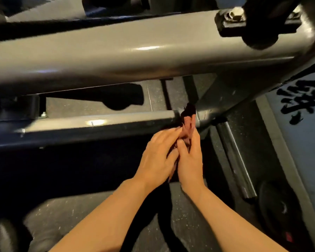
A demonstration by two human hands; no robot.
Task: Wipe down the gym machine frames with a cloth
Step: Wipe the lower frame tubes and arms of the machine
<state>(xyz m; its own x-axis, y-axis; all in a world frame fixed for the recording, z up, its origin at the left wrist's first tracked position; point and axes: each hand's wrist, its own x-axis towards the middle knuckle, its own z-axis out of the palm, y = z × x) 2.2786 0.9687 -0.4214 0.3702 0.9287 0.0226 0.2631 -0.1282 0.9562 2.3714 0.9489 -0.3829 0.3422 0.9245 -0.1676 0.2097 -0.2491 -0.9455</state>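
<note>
Both hands meet in front of the person: the left hand (157, 157) and right hand (189, 159) each pinch the dark reddish cloth (188, 122) between thumb and fingertips. The cloth rises past the fingertips, touching the lower frame tube (98, 124); beyond lies the broad upper beam (135, 55).

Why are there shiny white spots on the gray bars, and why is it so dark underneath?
Head view: lamp glare glints on the upper frame tube and lower frame tube; deep shadow beneath hides detail; the dark cloth is blurry.
</note>
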